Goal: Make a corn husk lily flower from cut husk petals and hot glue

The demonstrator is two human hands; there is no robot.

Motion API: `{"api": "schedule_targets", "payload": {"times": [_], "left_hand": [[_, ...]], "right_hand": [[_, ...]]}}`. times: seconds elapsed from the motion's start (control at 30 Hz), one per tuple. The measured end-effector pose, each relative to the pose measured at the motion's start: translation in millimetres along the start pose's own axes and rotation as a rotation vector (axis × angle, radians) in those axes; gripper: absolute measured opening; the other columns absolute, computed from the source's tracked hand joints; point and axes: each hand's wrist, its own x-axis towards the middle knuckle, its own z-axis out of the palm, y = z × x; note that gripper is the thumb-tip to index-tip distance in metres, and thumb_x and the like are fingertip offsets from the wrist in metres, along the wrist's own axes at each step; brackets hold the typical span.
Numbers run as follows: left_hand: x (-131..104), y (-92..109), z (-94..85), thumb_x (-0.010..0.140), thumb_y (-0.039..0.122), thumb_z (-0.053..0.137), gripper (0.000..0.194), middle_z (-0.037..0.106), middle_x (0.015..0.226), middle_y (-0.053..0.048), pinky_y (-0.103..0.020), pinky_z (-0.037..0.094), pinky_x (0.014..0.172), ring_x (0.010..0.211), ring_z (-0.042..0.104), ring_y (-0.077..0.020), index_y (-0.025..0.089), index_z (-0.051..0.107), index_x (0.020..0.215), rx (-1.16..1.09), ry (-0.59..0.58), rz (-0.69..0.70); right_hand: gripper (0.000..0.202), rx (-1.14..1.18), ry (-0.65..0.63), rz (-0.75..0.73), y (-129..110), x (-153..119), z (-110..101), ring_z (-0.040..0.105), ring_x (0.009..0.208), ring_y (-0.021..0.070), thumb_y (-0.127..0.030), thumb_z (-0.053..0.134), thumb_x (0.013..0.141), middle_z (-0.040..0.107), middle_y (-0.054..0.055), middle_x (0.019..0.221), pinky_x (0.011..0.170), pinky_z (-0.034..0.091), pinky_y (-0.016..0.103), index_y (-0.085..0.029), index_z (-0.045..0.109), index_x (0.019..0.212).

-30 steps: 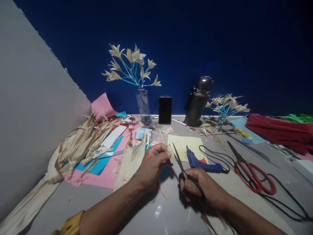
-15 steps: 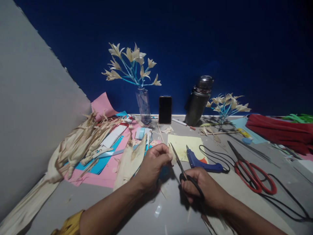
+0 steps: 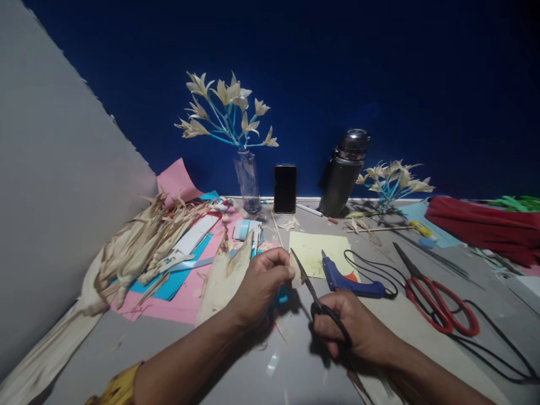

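Note:
My left hand [image 3: 266, 284] pinches a small pale piece of corn husk [image 3: 297, 271] between thumb and fingers. Black-handled scissors [image 3: 313, 289] are in my right hand [image 3: 348, 323], fingers wrapped round the loops. Their blades point up and to the left, right beside the husk piece and nearly together. Under my left hand a bit of blue [image 3: 282, 293] shows, mostly hidden. A larger husk sheet [image 3: 223, 275] lies left of that hand. Behind the scissors rests a blue glue gun [image 3: 352, 284] beside a yellow paper [image 3: 304, 243].
Red-handled scissors [image 3: 439, 306] and a black cord [image 3: 502, 354] lie at right. A pile of dried husks [image 3: 139, 242] covers pink paper [image 3: 177, 306] at left. Along the wall stand a glass bottle [image 3: 248, 183] with husk flowers, a phone [image 3: 285, 189] and a flask [image 3: 343, 174].
The scissor blades look closer together and have moved slightly against the husk piece. My left hand has shifted a little left, and more of the blue bit beneath it shows.

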Motion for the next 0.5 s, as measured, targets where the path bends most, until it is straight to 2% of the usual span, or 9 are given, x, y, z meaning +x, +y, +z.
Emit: {"api": "schedule_targets", "payload": {"times": [0.17, 0.27, 0.37, 0.43, 0.5], "left_hand": [[0.4, 1.2, -1.8, 0.068, 0.016, 0.064, 0.009, 0.059, 0.061, 0.0, -0.024, 0.036, 0.058, 0.057, 0.045, -0.0108, 0.017, 0.057, 0.063, 0.013, -0.015, 0.002], [0.1, 0.4, -0.6, 0.069, 0.016, 0.067, 0.01, 0.059, 0.062, 0.0, -0.024, 0.037, 0.06, 0.059, 0.048, -0.0111, 0.017, 0.059, 0.064, 0.01, 0.007, 0.009], [-1.5, -4.6, 4.1, 0.071, 0.02, 0.072, 0.013, 0.059, 0.061, 0.0, -0.024, 0.039, 0.061, 0.059, 0.05, -0.0114, 0.017, 0.061, 0.066, -0.023, 0.019, -0.045], [-2.9, -9.4, 8.6, 0.071, 0.024, 0.075, 0.016, 0.06, 0.061, 0.0, -0.024, 0.039, 0.06, 0.058, 0.051, -0.0115, 0.016, 0.062, 0.067, -0.062, 0.006, -0.088], [-4.1, -14.3, 12.5, 0.069, 0.024, 0.078, 0.018, 0.059, 0.058, 0.001, -0.023, 0.038, 0.058, 0.056, 0.05, -0.0101, 0.016, 0.062, 0.066, -0.081, 0.008, -0.1]], "right_hand": [[0.05, 0.028, 0.011, -0.004, 0.4, 2.0, 1.2, 0.036, 0.035, 0.0061, -0.055, 0.077, 0.069, 0.051, -0.001, 0.041, 0.036, 0.02, 0.02, -0.016, 0.053, 0.05], [0.046, 0.139, 0.061, -0.037, -1.8, 3.0, 3.1, 0.043, 0.041, 0.0083, -0.054, 0.08, 0.068, 0.055, -0.001, 0.049, 0.039, 0.028, 0.02, -0.015, 0.057, 0.061], [0.039, 0.292, 0.186, -0.129, -4.2, 3.0, 5.3, 0.054, 0.058, 0.012, -0.042, 0.086, 0.065, 0.063, -0.001, 0.069, 0.051, 0.04, 0.022, -0.017, 0.062, 0.084], [0.04, 0.315, 0.295, -0.2, -5.9, 3.2, 5.6, 0.052, 0.063, 0.0119, -0.035, 0.087, 0.064, 0.061, -0.002, 0.073, 0.056, 0.04, 0.023, -0.018, 0.063, 0.092], [0.037, 0.285, 0.369, -0.246, -8.3, 3.5, 4.8, 0.048, 0.061, 0.011, -0.031, 0.087, 0.065, 0.057, -0.004, 0.07, 0.056, 0.037, 0.023, -0.018, 0.063, 0.091]]}}
